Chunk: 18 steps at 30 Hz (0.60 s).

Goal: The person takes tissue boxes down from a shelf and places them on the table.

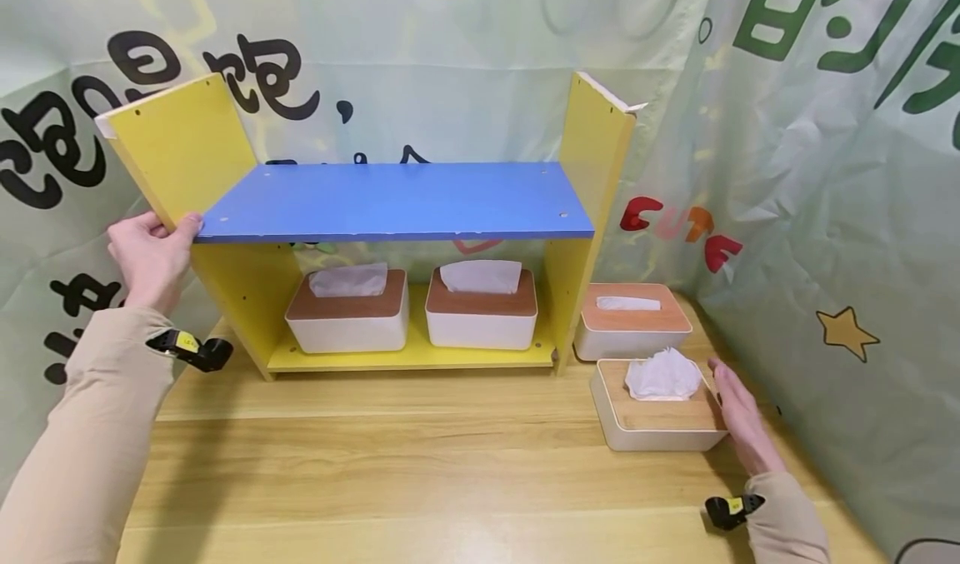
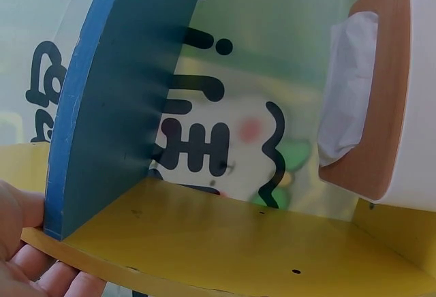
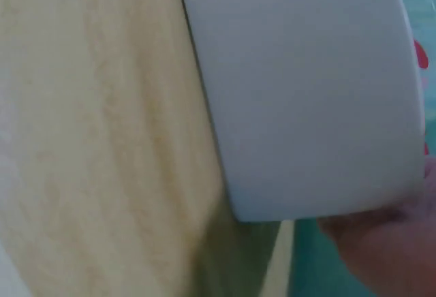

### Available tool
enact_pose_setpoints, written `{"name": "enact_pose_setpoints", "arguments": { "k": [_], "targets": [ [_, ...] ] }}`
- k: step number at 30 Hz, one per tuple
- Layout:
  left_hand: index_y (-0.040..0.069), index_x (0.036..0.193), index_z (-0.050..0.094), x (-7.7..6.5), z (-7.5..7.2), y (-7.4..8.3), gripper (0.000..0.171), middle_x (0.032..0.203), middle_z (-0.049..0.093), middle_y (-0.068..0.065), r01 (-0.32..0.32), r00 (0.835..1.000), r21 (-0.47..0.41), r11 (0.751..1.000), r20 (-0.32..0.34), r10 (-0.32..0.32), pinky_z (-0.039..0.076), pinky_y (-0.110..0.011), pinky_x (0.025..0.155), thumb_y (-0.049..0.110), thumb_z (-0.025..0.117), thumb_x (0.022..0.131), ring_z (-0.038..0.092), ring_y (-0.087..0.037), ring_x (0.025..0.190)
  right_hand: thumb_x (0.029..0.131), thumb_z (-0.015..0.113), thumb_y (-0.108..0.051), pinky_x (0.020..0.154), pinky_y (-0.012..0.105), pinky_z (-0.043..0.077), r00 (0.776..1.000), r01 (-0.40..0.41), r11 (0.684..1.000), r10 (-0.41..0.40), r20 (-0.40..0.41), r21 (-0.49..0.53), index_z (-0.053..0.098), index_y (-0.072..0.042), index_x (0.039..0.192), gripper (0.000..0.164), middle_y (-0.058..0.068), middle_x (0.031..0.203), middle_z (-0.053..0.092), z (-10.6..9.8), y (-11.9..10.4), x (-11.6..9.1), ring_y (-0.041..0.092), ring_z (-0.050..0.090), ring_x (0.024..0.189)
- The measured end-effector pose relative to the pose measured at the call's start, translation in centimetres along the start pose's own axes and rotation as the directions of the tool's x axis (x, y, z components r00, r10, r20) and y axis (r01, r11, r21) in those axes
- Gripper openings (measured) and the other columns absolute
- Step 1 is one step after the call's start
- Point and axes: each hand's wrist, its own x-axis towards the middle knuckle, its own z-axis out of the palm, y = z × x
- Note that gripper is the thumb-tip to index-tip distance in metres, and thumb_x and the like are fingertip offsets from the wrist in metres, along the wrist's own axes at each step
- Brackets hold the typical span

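Note:
My left hand (image 1: 152,257) grips the front edge of the yellow left side panel (image 1: 183,143) of a small shelf unit, thumb against the end of its blue board (image 1: 397,202). In the left wrist view, curled fingers (image 2: 58,280) show around the panel's outer side. At the right, my right hand (image 1: 744,422) lies with extended fingers along the right side of a white tissue box (image 1: 660,440). This box has a light wood lid with a crumpled tissue (image 1: 663,375) sticking out. The right wrist view shows its white wall (image 3: 306,99) close up, fingers at its corner.
Two tissue boxes with darker lids, one left (image 1: 345,335) and one right (image 1: 482,331), stand on the unit's yellow bottom board. Another tissue box (image 1: 633,318) sits behind the one at my right hand. A printed cloth (image 1: 832,239) borders the wooden table (image 1: 405,472).

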Motion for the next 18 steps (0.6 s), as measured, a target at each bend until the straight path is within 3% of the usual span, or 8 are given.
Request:
{"name": "enact_pose_setpoints", "arguments": {
  "k": [3,6,8,10,12,15,18],
  "targets": [
    [0.000,0.142,0.052,0.0,0.0,0.0,0.055,0.054,0.056,0.034,0.001,1.000,0.003,1.000,0.003,-0.001,0.049,-0.001,0.063,0.018,0.070,0.093,0.059,0.016,0.062,0.109,0.014,-0.048,0.129,0.047,-0.009,0.997,0.034,0.998,-0.038,-0.062,-0.058,0.000,0.003,0.159,0.073,0.031,0.164,-0.003,0.2,-0.7,-0.2,0.038,-0.009,0.154],
    [0.000,0.142,0.052,-0.1,0.1,0.0,0.055,0.053,0.055,0.035,0.000,1.000,0.011,1.000,0.004,0.000,0.049,-0.001,0.064,0.018,0.069,0.093,0.058,0.016,0.062,0.110,0.016,-0.044,0.130,0.031,0.003,0.986,0.045,0.991,-0.065,-0.156,-0.126,0.009,0.004,0.159,0.069,0.034,0.163,0.008,0.6,-1.4,-0.5,0.030,0.005,0.155],
    [-0.001,0.143,0.052,-0.2,0.1,0.0,0.055,0.053,0.054,0.035,-0.002,1.000,0.014,1.000,0.005,0.002,0.049,-0.001,0.064,0.019,0.069,0.093,0.058,0.016,0.062,0.110,0.019,-0.042,0.125,0.020,0.013,0.965,0.037,0.984,-0.081,-0.251,-0.173,0.019,0.002,0.158,0.065,0.030,0.163,0.021,1.1,-2.0,-0.7,0.017,0.019,0.152],
    [-0.001,0.143,0.051,-0.3,0.1,0.1,0.056,0.053,0.054,0.035,0.000,1.000,0.008,1.000,0.005,0.000,0.049,-0.001,0.064,0.018,0.068,0.093,0.058,0.016,0.062,0.110,0.026,-0.039,0.114,0.012,0.024,0.926,0.026,0.980,-0.098,-0.364,-0.200,0.031,-0.001,0.156,0.059,0.020,0.155,0.040,1.7,-2.7,-0.8,0.004,0.035,0.140],
    [-0.001,0.143,0.051,-0.4,0.1,0.2,0.056,0.053,0.055,0.035,0.003,1.000,0.001,1.000,0.006,-0.003,0.049,-0.001,0.064,0.018,0.068,0.094,0.058,0.016,0.061,0.110,0.033,-0.035,0.107,0.008,0.030,0.883,0.042,0.981,-0.126,-0.453,-0.191,0.040,-0.003,0.151,0.053,0.001,0.139,0.054,2.5,-3.5,-0.9,-0.006,0.043,0.124],
    [-0.001,0.144,0.051,-0.5,0.1,0.3,0.056,0.052,0.054,0.035,0.004,1.000,0.007,1.000,0.008,-0.005,0.049,0.000,0.064,0.018,0.068,0.094,0.057,0.017,0.061,0.108,0.042,-0.025,0.094,0.000,0.033,0.834,0.124,0.977,-0.199,-0.515,-0.176,0.049,-0.002,0.145,0.044,-0.024,0.116,0.051,3.7,-4.7,-1.0,-0.016,0.041,0.107],
    [-0.001,0.144,0.050,-0.5,0.1,0.3,0.056,0.052,0.053,0.035,0.002,1.000,0.023,1.000,0.009,-0.002,0.049,0.000,0.064,0.019,0.067,0.094,0.057,0.017,0.060,0.106,0.046,-0.017,0.089,-0.003,0.035,0.813,0.221,0.960,-0.279,-0.512,-0.173,0.052,0.002,0.140,0.039,-0.032,0.111,0.049,4.9,-5.8,-1.3,-0.018,0.043,0.104]
  ]
}}
